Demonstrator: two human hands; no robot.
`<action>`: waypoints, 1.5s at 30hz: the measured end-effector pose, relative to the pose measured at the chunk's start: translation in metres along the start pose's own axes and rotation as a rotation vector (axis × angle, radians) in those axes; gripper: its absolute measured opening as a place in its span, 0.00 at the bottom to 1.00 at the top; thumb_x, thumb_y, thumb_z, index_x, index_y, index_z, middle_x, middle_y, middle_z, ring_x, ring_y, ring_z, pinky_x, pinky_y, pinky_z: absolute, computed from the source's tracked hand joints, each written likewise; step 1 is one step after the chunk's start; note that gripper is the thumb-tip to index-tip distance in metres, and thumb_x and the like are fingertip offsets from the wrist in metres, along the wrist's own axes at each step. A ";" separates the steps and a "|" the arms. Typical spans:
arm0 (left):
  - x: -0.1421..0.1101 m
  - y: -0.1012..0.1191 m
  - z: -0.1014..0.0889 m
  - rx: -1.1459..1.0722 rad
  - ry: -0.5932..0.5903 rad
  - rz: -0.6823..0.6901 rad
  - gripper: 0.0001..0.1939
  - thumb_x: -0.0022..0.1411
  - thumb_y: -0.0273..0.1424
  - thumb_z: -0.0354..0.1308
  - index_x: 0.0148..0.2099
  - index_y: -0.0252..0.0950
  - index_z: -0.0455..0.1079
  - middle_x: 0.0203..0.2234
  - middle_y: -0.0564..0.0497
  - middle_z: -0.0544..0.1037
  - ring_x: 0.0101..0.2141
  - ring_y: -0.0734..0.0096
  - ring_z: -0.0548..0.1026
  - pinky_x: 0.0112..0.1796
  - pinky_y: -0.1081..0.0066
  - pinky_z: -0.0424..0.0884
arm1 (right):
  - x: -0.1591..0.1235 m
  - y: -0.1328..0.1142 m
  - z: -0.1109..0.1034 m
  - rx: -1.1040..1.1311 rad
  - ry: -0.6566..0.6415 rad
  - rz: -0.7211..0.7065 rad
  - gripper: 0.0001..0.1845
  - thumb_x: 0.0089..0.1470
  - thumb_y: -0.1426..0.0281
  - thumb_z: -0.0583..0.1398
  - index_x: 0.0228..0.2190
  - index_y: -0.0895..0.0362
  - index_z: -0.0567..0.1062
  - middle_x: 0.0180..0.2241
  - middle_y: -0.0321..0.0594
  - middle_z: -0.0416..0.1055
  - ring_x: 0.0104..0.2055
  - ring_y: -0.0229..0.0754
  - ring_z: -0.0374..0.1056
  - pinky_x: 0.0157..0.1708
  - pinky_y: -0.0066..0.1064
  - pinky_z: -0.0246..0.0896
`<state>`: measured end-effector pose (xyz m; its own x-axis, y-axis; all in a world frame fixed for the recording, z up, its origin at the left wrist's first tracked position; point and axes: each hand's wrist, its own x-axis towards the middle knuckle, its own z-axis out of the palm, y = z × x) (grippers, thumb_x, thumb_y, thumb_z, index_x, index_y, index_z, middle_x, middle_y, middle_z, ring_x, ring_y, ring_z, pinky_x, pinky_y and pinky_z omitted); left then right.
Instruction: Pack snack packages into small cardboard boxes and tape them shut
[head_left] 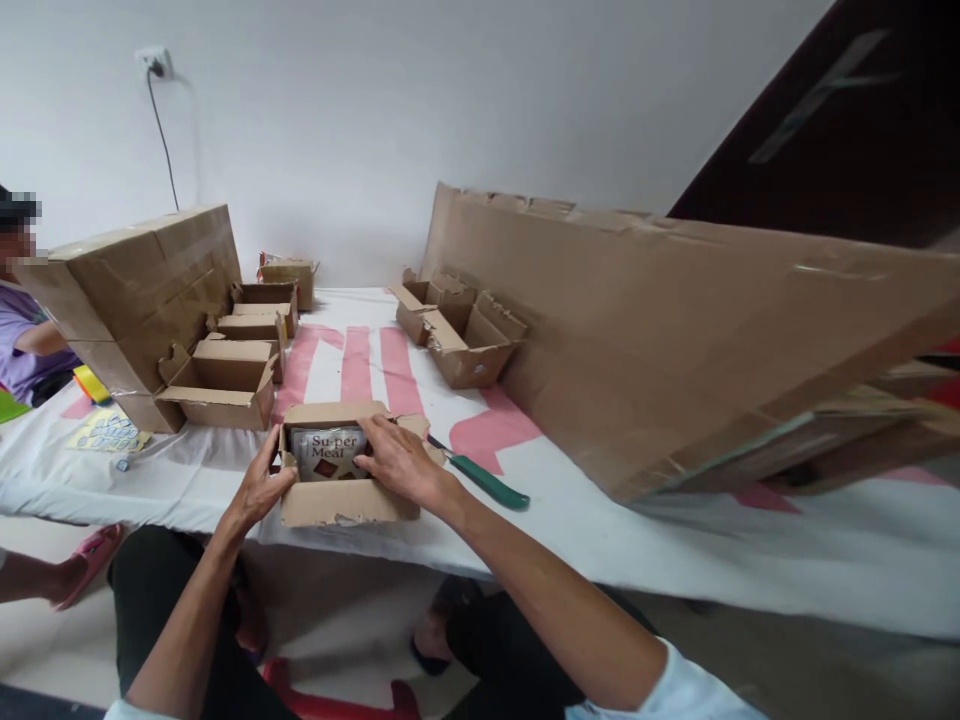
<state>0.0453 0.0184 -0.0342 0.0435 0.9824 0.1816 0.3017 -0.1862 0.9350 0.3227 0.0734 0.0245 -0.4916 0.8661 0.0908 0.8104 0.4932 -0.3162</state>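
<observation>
Left hand (262,482) is bracing the open carton (341,505) on the desk (555,545), right hand (401,460) is touching the packet (328,456) inside; can't tell if either's gripping. Carton's probably handling light, stiffish; end walls suiting hold.

White wall socket (151,60) — dark cord (163,140)

Forward-down head view over table (577,530)

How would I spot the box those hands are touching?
Find the white tablecloth with pink shapes. At its near edge, the left hand and right hand touch an open brown cardboard box. Only that box shows a pale packet reading "Su-per Meal".
</observation>
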 end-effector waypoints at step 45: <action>0.054 0.108 -0.015 -0.031 -0.002 0.048 0.26 0.49 0.43 0.79 0.46 0.35 0.81 0.39 0.44 0.88 0.41 0.50 0.84 0.42 0.61 0.80 | 0.057 0.008 -0.065 1.217 0.457 -0.115 0.23 0.45 0.49 0.74 0.31 0.54 0.78 0.26 0.32 0.71 0.28 0.38 0.64 0.29 0.29 0.62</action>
<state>0.0663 0.0510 0.0806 0.0592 0.9723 0.2262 0.2699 -0.2337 0.9341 0.3216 0.1320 0.0890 -0.1911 0.8923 0.4089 -0.1534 0.3843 -0.9104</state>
